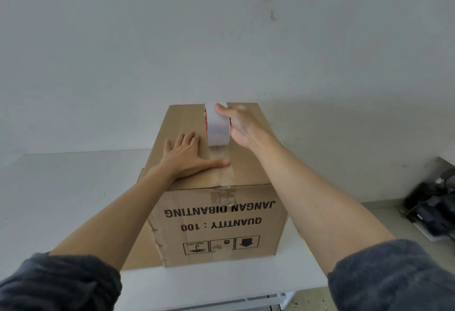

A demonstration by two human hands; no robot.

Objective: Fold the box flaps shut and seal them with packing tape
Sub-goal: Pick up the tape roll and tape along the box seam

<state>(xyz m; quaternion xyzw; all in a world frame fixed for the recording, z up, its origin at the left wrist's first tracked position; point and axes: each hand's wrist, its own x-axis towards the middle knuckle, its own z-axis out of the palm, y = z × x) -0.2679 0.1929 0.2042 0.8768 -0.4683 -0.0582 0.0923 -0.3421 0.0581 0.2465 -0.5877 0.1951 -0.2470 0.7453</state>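
Sleeves (pixel 56 283), dark grey fleece, pushed up both forearms, nearest cam. Bare forearms reach fwd over box (pixel 216 217).

Box: brown cardboard, sits on white table (pixel 61 187), against pale wall (pixel 221 27). Near face printed upside down: "JANGAN DIBANTING", "QUANTITY : 100", three handling icons below. Top flaps folded down, seam running away from cam along box centre.

Left hand (pixel 187 156): flat, palm down on box top, left of seam. Fingers spread slightly, pointing away; thumb stretched right, tip touching tape strip at seam.

Tape strip (pixel 221 162): clear, laid along seam from near edge of box top back to roll. Near end wraps over edge onto front face, crinkled there, just above the print.

Roll (pixel 218 123): whitish, red on core side, stands on edge on seam, past middle of box top toward far edge. Contact w/ cardboard at its base.

Right hand (pixel 240 125): grips roll from right side. One fingertip curls over top of roll; thumb position can't tell, hidden behind roll/palm.

Right of box, off table: dark gear on low ledge (pixel 433 204), blurred, can't ID.
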